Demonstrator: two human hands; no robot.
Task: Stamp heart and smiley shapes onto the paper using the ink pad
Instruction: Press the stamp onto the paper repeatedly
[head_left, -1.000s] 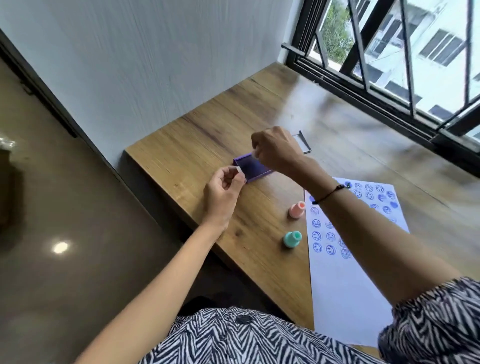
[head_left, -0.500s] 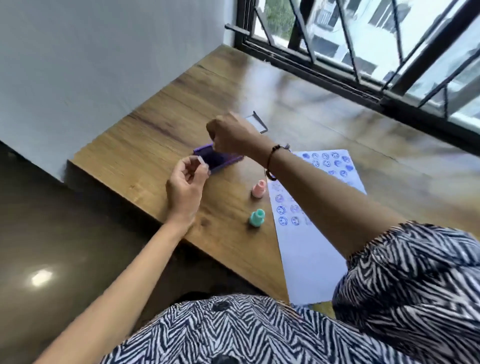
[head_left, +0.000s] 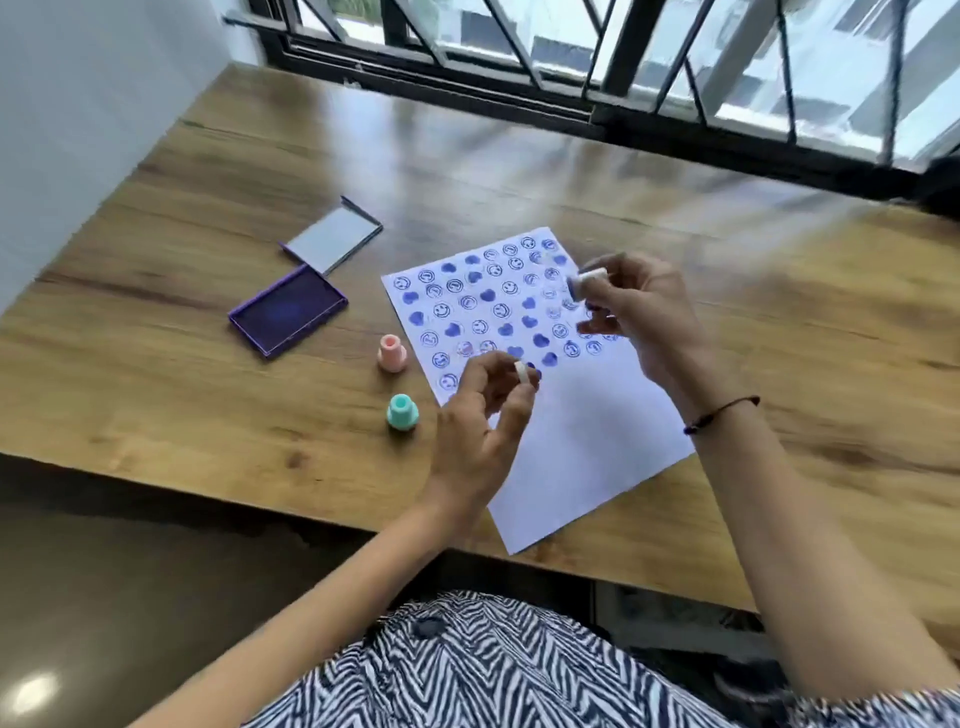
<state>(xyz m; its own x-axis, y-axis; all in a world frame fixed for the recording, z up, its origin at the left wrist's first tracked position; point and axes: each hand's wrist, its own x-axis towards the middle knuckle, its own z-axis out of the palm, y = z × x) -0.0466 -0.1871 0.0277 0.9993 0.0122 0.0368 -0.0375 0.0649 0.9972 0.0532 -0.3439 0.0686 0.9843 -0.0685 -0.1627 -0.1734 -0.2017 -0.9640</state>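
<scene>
A white paper (head_left: 582, 441) lies on the wooden table (head_left: 156, 364), its upper half covered with blue hearts and smileys. My right hand (head_left: 639, 317) hovers above the paper's right side, pinching a small white stamp (head_left: 587, 283) with an inked blue face. My left hand (head_left: 483, 415) is raised over the paper's left edge and pinches a small white stamp (head_left: 522, 373). The open purple ink pad (head_left: 288, 310) lies to the left, its lid (head_left: 332, 240) flat behind it.
A pink stamp (head_left: 392, 353) and a teal stamp (head_left: 402, 412) stand upright between the ink pad and the paper. A black window frame with bars (head_left: 597, 104) runs along the table's far edge. The table's near edge (head_left: 208, 493) drops to a dark floor.
My right hand has left the ink pad and moved right over the paper with its stamp. My left hand has moved from beside the pad to the paper's left edge. The view swung right.
</scene>
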